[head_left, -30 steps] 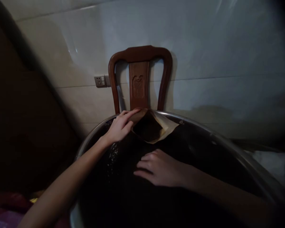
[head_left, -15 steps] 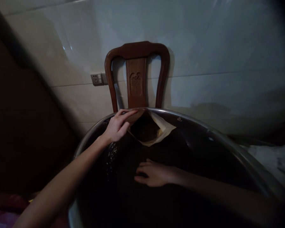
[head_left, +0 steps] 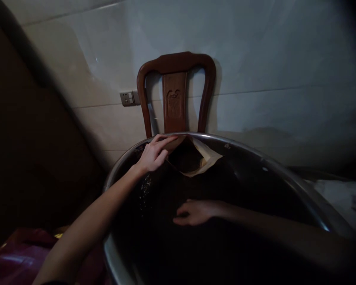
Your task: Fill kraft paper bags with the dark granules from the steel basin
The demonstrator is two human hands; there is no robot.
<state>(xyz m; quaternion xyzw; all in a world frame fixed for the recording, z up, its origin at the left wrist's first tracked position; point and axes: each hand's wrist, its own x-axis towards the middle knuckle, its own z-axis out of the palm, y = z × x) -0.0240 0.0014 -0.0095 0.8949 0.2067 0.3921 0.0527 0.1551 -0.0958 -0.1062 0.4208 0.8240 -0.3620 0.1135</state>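
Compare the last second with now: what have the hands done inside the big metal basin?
The right hand slid deeper into the dark basin and curled its fingers. The left hand stayed on the open paper bag at the far rim. The chair is unchanged.

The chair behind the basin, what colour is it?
The chair is reddish-brown wood with a carved back, seen in the head view.

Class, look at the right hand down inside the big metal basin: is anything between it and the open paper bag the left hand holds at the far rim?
Nothing visible. Only dark basin interior separates the right hand from the paper bag, held by the left hand.
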